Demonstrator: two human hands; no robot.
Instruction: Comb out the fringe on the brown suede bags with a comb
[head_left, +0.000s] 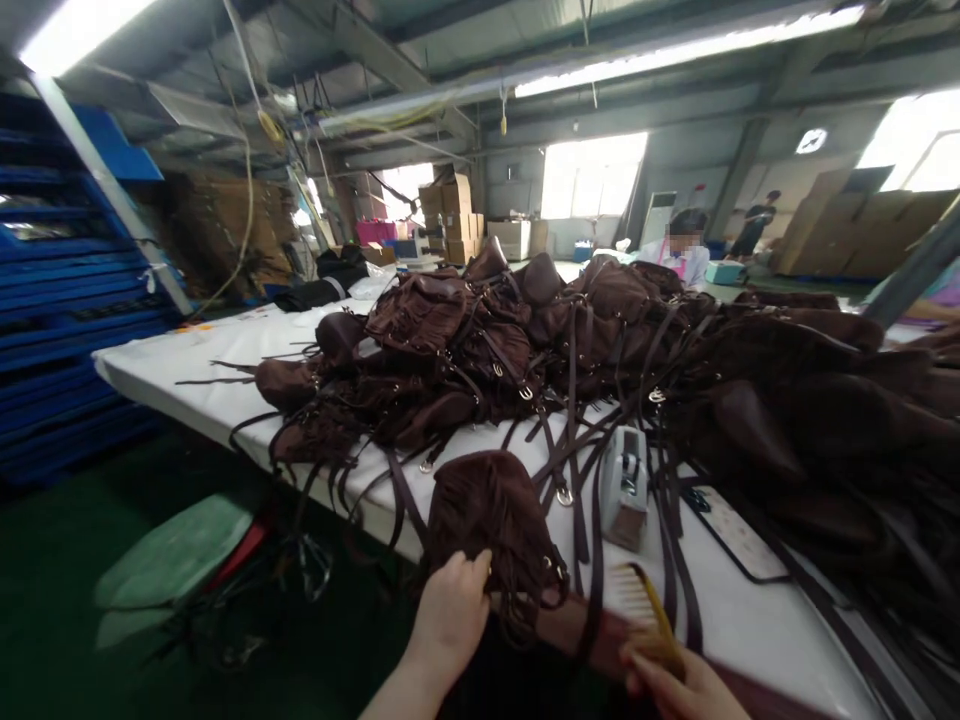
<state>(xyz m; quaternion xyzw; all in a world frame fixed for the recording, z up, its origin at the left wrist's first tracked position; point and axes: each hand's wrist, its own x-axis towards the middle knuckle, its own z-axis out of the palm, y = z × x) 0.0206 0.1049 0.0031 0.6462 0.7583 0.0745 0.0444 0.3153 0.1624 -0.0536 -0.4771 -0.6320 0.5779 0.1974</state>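
At the near edge of the white-covered table lies a small dark brown fringed bag (pixel 487 500) with buckles and straps. My left hand (pixel 454 605) is closed on its near side, the fingers curled into the dark material. To the right, my right hand (pixel 667 680) grips the handle end of a yellowish comb (pixel 656 610), whose teeth point left, apart from the bag. A grey tape dispenser (pixel 625 490) stands just beyond the comb. Beside it lies a phone in a patterned case (pixel 739 535). Loose brown straps run between these things.
A big heap of similar brown bags (pixel 450 315) covers the table's far side and right. White table covering (pixel 187 375) shows at left. A green-covered stool (pixel 176 555) stands below it, near blue racks (pixel 60 300). Another person (pixel 679 250) is behind the heap.
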